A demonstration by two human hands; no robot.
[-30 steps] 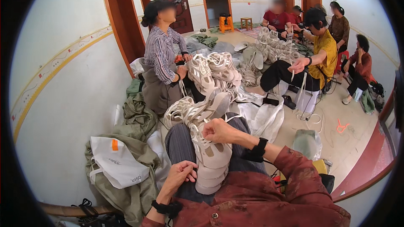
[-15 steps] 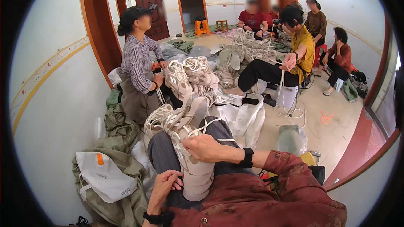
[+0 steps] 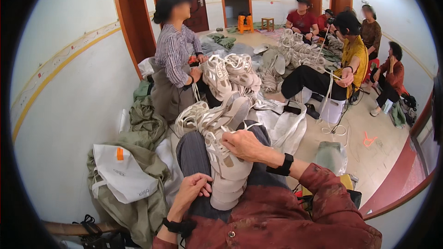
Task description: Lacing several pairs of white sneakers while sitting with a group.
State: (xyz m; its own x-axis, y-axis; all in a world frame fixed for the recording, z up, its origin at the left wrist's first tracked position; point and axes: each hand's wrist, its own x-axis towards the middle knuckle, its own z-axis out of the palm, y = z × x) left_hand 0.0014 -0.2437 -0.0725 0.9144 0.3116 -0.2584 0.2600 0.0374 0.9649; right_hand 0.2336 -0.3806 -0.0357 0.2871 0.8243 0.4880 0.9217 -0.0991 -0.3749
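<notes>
Across my lap lies a row of beige-and-white sneakers [image 3: 227, 168], nested one into another, soles and heels toward me. Over the lacing of the nearest upper, my right hand [image 3: 243, 145] is closed in a pinch on a white shoelace [image 3: 252, 125], part of which shows beyond the knuckles. Beside the heels, my left hand [image 3: 194, 187] rests on my left thigh with curled fingers; what they hold, if anything, is hidden. Both wrists wear black bands. More laced sneakers [image 3: 190, 119] lean against the row past my knees.
A person in a striped shirt [image 3: 173, 50] sits ahead left by a sneaker pile [image 3: 230, 76]. Another in yellow [image 3: 353, 60] holds a lace at right. Several others sit farther back. A white bag [image 3: 124, 173] lies on green cloth at left; an orange object [image 3: 369, 139] lies on the floor.
The view has shifted, so the scene sits farther right and higher. My right hand stays at the sneaker's lacing, and the lace loop beside it shows less. My left hand stays beside the heels.
</notes>
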